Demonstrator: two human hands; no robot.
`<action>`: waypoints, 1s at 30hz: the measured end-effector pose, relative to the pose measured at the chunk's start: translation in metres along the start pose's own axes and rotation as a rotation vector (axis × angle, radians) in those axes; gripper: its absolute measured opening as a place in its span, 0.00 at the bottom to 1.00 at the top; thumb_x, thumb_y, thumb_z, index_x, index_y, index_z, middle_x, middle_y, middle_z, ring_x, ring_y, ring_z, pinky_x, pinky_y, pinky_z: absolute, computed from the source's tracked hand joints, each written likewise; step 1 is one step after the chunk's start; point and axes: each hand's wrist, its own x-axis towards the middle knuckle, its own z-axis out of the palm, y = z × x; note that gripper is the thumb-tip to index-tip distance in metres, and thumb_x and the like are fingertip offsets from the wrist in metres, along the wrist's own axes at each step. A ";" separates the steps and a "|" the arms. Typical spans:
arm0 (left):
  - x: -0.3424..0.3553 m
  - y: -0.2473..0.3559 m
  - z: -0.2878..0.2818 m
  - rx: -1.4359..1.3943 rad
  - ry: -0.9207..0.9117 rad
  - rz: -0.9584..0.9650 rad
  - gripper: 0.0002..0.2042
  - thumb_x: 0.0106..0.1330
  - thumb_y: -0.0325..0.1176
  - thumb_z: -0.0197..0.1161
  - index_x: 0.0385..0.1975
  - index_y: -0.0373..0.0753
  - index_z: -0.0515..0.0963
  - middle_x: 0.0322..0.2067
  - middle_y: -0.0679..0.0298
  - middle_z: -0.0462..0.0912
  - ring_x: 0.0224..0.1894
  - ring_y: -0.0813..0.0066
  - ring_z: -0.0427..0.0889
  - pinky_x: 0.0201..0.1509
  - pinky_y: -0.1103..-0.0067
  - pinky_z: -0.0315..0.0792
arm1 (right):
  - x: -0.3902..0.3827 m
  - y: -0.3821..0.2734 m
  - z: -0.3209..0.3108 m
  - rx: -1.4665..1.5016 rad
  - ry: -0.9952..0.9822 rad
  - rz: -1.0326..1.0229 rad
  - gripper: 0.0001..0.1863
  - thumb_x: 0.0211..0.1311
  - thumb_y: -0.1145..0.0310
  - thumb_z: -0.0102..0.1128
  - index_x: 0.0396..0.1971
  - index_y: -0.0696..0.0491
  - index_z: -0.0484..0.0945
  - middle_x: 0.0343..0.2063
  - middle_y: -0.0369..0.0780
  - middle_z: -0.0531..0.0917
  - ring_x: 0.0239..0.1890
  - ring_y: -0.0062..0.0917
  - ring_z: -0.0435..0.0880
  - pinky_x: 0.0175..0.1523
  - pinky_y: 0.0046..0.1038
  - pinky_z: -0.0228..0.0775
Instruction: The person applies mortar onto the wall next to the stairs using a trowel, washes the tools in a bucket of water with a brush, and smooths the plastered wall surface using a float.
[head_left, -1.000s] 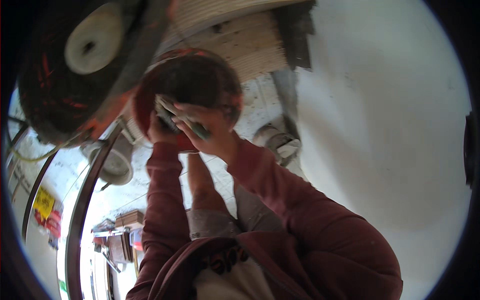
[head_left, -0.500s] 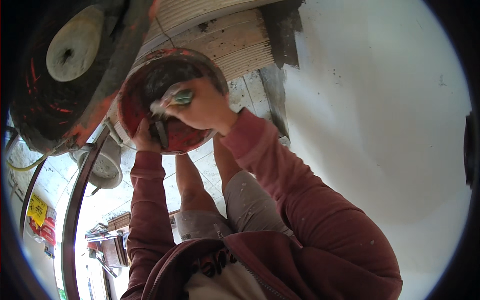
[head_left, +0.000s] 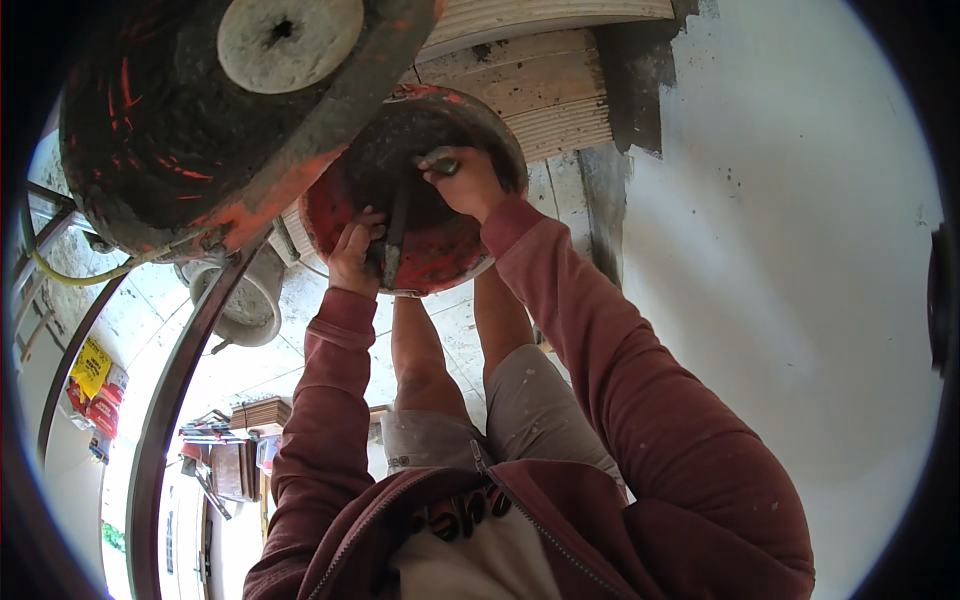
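My left hand (head_left: 353, 256) grips the near left rim of a round red tub (head_left: 452, 258), its fingers bent over the edge. Dark grey smears cover much of the tub's inside. A flat grey strip (head_left: 397, 232) lies in it beside those fingers, running down to the near rim. My right hand (head_left: 474, 188) is closed around the green handle (head_left: 446, 166) of a tool, inside the tub. The tool's working end cannot be made out. At upper left, close to the tub, is a large dark, red-streaked vessel (head_left: 150, 150) with a pale round disc (head_left: 290, 42) in it.
A white wall (head_left: 780, 250) with a dark grey patch (head_left: 640, 80) stands at right. Ribbed boards (head_left: 560, 130) lie behind the tub. A dark metal frame bar (head_left: 190, 370) and a grey bucket (head_left: 248, 300) are at left, with a yellow cable (head_left: 75, 280) above.
The view has shifted, so most things sit farther right. My right hand has turned and lies deeper in the tub; its tool was blurred before. My left hand still holds the rim.
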 end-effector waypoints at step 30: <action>0.028 0.011 0.006 0.207 0.007 -0.340 0.20 0.37 0.31 0.70 0.33 0.41 0.73 0.31 0.56 0.78 0.36 0.57 0.78 0.39 0.70 0.73 | -0.044 -0.076 -0.037 0.104 0.093 -0.380 0.10 0.44 0.82 0.61 0.30 0.56 0.78 0.38 0.43 0.80 0.41 0.31 0.80 0.45 0.26 0.72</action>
